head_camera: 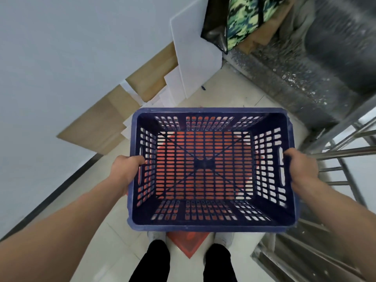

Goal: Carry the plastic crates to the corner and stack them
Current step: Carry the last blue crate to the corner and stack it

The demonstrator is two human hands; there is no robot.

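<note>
1. Dark blue rectangular plastic crate (211, 227) with slotted walls and a lattice floor: it was held level in front of the person, open side up, its long sides running left to right.
2. Left hand (127, 169): it gripped the crate's left short wall, with the fingers curled over the rim and into the crate.
3. Right hand (301, 167): it gripped the right short wall beside the long handle slot, with the fingers wrapped round the rim. The fingertips were hidden behind the wall.
4. Red-orange plastic crate (188, 243): it lay directly beneath the blue one and showed through the lattice. It was turned at an angle, so that one corner stuck out between the person's feet. Whether the two crates touched could not be told.
5. Black trouser legs (158, 259) and pale shoes stood on the cream tiled floor (223, 88), close behind the blue crate's near rim.
6. White foam boards (193, 58) and brown cardboard sheets (97, 123) leaned against the grey wall (61, 47) beyond the crates.
7. Green camouflage fabric bag (244, 19): it sat at the top of the view, next to the boards.
8. Steel tube rack (345, 153): it stood just right of the right hand.
</note>
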